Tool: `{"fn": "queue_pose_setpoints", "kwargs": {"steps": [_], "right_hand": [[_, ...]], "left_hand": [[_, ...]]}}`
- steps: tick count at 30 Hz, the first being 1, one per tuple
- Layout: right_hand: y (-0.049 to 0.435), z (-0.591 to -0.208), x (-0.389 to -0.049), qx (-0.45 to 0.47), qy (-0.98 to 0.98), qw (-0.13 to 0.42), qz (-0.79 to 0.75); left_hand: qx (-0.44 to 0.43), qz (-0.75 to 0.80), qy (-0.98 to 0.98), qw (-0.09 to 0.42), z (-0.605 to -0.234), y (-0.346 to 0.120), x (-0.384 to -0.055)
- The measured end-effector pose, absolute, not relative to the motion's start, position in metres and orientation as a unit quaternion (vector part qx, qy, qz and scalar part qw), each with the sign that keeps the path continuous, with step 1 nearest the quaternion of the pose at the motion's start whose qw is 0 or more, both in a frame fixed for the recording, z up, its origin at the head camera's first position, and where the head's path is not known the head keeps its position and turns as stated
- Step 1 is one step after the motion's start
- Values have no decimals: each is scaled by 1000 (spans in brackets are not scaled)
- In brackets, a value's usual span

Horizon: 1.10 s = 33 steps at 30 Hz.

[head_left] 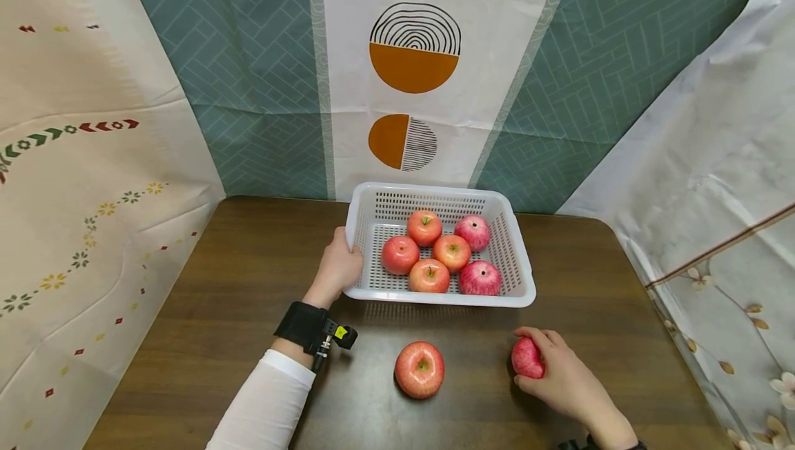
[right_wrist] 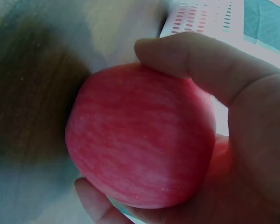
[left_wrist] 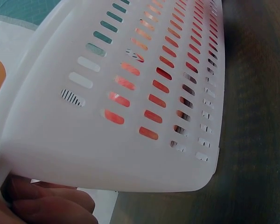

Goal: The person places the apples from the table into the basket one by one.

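A white plastic basket [head_left: 522, 270] with slotted walls stands at the back of the table, holding several red apples [head_left: 430, 275]. My left hand [head_left: 338, 267] grips the basket's left rim; in the left wrist view its curled fingers [left_wrist: 51, 205] show under the rim. At the right, my right hand [head_left: 562, 374] holds a pinkish-red apple [right_wrist: 140, 135], thumb on one side and fingers on the other. Between the two hands, in front of the basket, a single larger apple [head_left: 419, 370] sits on the table with its stem end up.
The brown wooden table [head_left: 248, 284] has rounded back corners. Patterned cloth [head_left: 261, 77] hangs behind it, and pale printed cloths hang at the left [head_left: 93, 229] and right [head_left: 714, 181]. A black strap with a small camera [head_left: 317, 329] sits on the left wrist.
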State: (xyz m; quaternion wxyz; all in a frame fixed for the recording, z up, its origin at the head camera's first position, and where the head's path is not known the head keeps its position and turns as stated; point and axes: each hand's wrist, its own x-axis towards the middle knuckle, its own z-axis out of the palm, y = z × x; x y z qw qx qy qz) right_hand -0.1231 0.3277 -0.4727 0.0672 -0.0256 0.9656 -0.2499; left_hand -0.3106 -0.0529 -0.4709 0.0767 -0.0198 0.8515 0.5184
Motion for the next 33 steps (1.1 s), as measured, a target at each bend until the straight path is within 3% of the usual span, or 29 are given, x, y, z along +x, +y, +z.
{"fn": "queue_pose_setpoints", "kwargs": {"steps": [16, 25, 33], "right_hand": [[304, -415, -128, -154, 934, 115, -301], [283, -393, -135, -190, 916, 99, -340], [266, -375, -142, -181, 933, 41, -307]], "left_hand": [[-16, 526, 847, 71, -469, -54, -307], [-19, 523, 849, 71, -467, -52, -305], [-19, 524, 849, 68, -467, -53, -305]]}}
